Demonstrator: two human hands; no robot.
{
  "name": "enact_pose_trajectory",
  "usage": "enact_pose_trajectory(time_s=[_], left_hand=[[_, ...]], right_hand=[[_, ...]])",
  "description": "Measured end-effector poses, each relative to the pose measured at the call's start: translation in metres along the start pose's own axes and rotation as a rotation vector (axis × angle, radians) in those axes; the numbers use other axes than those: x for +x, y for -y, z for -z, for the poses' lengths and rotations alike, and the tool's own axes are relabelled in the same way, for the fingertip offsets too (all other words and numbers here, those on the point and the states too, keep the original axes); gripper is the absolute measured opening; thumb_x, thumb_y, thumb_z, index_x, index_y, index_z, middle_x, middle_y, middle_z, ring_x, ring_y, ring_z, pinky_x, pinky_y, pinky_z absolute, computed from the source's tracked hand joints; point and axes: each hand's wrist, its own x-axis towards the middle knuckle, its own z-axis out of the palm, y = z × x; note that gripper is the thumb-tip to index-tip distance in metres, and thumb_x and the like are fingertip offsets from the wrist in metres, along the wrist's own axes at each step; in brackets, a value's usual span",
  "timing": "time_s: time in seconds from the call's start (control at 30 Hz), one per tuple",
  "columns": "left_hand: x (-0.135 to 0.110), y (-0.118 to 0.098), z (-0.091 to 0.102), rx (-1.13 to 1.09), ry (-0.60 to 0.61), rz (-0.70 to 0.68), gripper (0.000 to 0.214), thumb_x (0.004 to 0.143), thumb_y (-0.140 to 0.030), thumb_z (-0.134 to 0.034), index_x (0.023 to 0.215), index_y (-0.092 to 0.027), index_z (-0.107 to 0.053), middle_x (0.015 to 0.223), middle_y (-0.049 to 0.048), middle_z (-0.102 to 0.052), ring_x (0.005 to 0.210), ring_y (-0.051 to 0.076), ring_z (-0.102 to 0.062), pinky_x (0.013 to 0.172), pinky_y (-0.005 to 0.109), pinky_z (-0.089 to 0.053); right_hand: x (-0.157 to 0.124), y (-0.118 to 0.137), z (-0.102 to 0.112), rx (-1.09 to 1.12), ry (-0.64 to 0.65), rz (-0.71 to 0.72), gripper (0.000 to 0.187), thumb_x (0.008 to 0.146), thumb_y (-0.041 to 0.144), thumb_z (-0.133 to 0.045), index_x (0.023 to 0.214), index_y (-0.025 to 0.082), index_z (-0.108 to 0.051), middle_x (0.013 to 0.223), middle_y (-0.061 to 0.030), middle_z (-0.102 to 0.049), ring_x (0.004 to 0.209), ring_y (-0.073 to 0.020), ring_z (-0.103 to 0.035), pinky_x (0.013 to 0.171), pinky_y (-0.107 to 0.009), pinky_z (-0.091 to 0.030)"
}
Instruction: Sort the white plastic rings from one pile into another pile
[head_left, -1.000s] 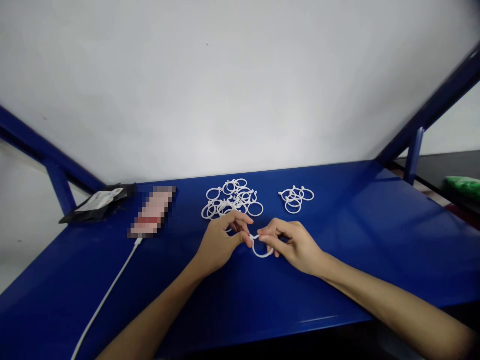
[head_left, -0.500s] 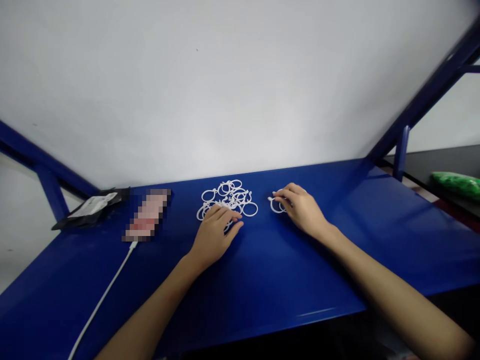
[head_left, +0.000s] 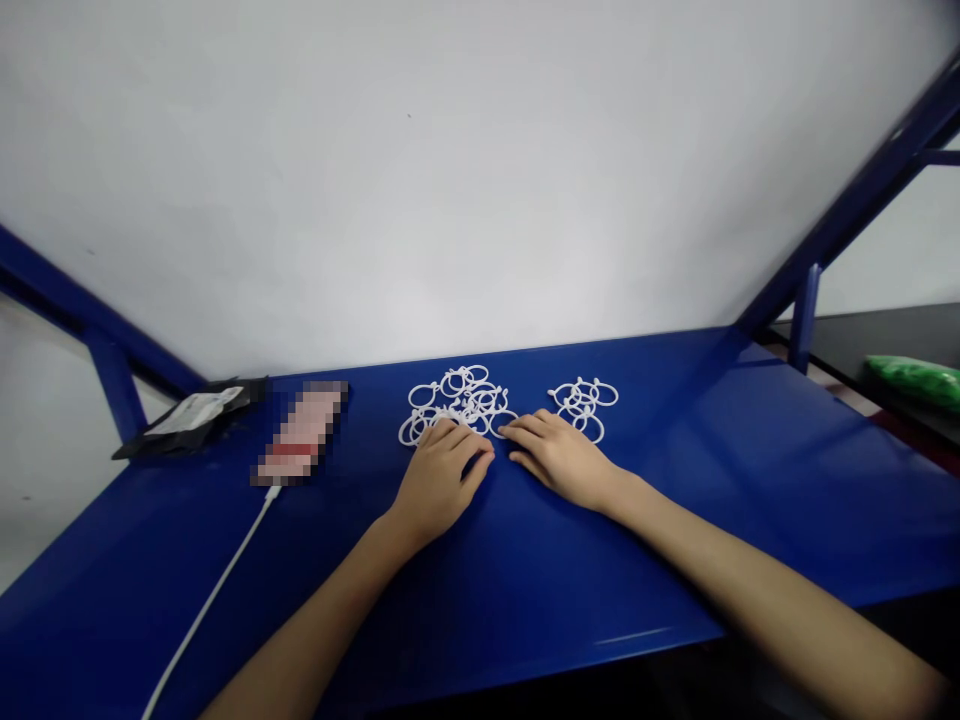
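Wall (head_left: 480,200): white, fills the upper part; cut off at the top.
Desk (head_left: 675,560): blue, meets wall along the far edge; near corners out of view; too dark to make out below the near edge.
Blue rails (head_left: 855,215): slope down to the far corners on both sides; run out of view.
Left hand (head_left: 441,475): half open, palm down, curled over the near side of the larger heap; thumb tip close to forefinger. Hides several rings; cannot tell if gripping one or only covering. Forearm cut off at the bottom.
Right hand (head_left: 562,460): loosely open, thumb clear of forefinger, no hold visible; forefinger tip at the outlying ring, contact unclear. Partly covers the smaller group. Forearm cut off low on the right.
Larger heap of white rings (head_left: 474,405): midway along the desk, toward the far edge; tangled, uncountable.
Pixelated phone-shaped slab (head_left: 300,432): left part of desk, content obscured.
Black packet (head_left: 191,415): near the far left corner; print on white label illegible.
White cable (head_left: 210,595): runs from slab past the near edge, cut off.
Green bag (head_left: 911,380): beyond the right edge, partly out of view.
Smaller group of white rings (head_left: 577,408): right of heap, well apart from the right edge, overlapping.
Outlying ring (head_left: 491,427): at heap's right side, partly behind forefinger.
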Motion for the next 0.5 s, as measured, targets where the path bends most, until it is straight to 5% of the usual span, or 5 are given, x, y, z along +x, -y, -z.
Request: enact_pose_trajectory(time_s=[0.2,0.37,0.5], left_hand=[[-0.002,-0.003,-0.002,-0.030,0.009,0.009,0.009,0.097,-0.022,-0.054,0.098,-0.020,-0.063,0.094,0.0025,-0.068,0.096,0.022,-0.055,0.093,0.042,-0.043],[-0.003,0.000,-0.004,-0.110,-0.075,0.091,0.026,0.096,-0.026,-0.055,0.122,-0.019,-0.057,0.096,0.0035,-0.068,0.099,0.023,-0.059,0.094,0.044,-0.045],[-0.002,0.000,-0.001,-0.211,-0.085,0.144,0.020,0.097,-0.028,-0.054,0.112,-0.021,-0.064,0.098,0.0039,-0.070,0.097,0.021,-0.061,0.090,0.040,-0.048]], right_hand=[[-0.008,0.001,0.007,0.183,0.029,-0.048,0.014,0.097,0.021,-0.056,0.103,0.017,-0.067,0.097,-0.0083,-0.062,0.091,-0.0217,-0.058,0.083,-0.038,-0.054],[-0.015,0.018,0.017,0.354,-0.021,-0.001,0.012,0.094,0.020,-0.058,0.103,0.019,-0.066,0.110,-0.0084,-0.059,0.102,-0.0195,-0.060,0.090,-0.036,-0.054],[-0.016,0.025,0.018,0.427,-0.071,0.032,0.013,0.093,0.020,-0.058,0.103,0.019,-0.066,0.120,-0.0100,-0.055,0.110,-0.0190,-0.061,0.095,-0.036,-0.054]])
